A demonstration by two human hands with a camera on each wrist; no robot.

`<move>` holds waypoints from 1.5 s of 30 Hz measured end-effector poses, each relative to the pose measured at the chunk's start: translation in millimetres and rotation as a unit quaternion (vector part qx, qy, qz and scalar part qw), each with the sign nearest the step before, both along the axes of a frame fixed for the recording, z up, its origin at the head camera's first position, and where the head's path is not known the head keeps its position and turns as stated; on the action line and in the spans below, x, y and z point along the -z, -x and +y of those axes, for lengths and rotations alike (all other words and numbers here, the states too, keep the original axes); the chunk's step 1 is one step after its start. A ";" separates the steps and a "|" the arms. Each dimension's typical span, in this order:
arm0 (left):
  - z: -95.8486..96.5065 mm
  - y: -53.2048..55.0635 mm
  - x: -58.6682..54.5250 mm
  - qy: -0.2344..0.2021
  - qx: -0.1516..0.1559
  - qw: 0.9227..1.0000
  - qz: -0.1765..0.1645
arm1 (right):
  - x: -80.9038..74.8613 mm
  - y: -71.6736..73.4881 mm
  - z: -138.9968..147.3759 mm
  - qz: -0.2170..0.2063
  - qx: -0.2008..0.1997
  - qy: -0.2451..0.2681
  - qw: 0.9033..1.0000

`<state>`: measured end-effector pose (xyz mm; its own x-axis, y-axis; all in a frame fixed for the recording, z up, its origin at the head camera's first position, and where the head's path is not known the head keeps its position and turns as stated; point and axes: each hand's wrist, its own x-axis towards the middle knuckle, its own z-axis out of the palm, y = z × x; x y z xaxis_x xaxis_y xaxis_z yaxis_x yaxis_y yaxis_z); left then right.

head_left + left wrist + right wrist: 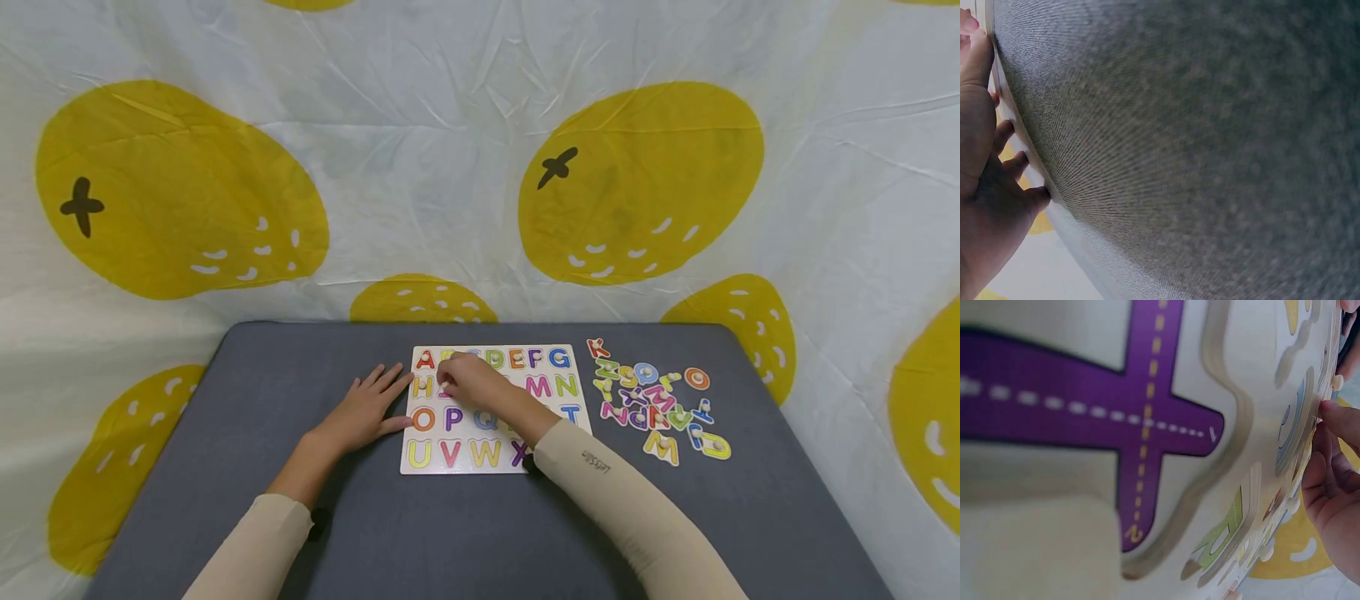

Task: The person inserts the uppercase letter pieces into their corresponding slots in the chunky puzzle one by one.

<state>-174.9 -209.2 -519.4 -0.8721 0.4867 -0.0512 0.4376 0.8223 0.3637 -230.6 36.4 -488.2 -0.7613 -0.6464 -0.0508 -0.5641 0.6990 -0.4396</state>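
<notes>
A white wooden alphabet puzzle board [465,461] lies on the table. My left hand [367,410] is spread flat beside its left edge, with fingertips and thumb touching that edge. The right hand [474,379] reaches over the board to the second row, thumb and index finger pinched together low over the surface. At those fingertips, just right of the letter H [423,387], shows a pink letter piece [444,392], mostly hidden by the hand. In the right wrist view the pinched fingertips [1329,412] are close to the board, among several round knobs.
Loose knobbed letter pieces [660,398] lie in a pile right of the board, with an orange O [697,379] and a yellow U [716,447] at its outer side. Behind the grey table [420,533] hangs a white curtain [420,183] with yellow fruit shapes.
</notes>
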 end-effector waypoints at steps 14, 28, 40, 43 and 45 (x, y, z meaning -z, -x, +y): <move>0.6 1.2 -1.9 0.018 -0.002 1.000 -0.010 | -12.8 -4.1 22.6 -0.017 0.026 0.029 0.999; 1.3 0.1 -1.5 0.012 0.000 1.000 -0.025 | -31.9 -6.7 107.6 0.017 0.079 0.094 0.992; 3.0 -0.1 -2.0 0.005 -0.001 1.000 -0.024 | -29.4 -12.0 183.3 0.046 0.128 0.065 0.989; 3.0 0.2 -3.7 0.005 -0.002 1.000 -0.022 | -27.1 -13.5 200.1 0.046 0.138 0.063 0.987; 2.4 -0.1 -5.1 0.005 -0.005 1.000 -0.023 | -25.0 -13.3 209.7 0.044 0.147 0.061 0.986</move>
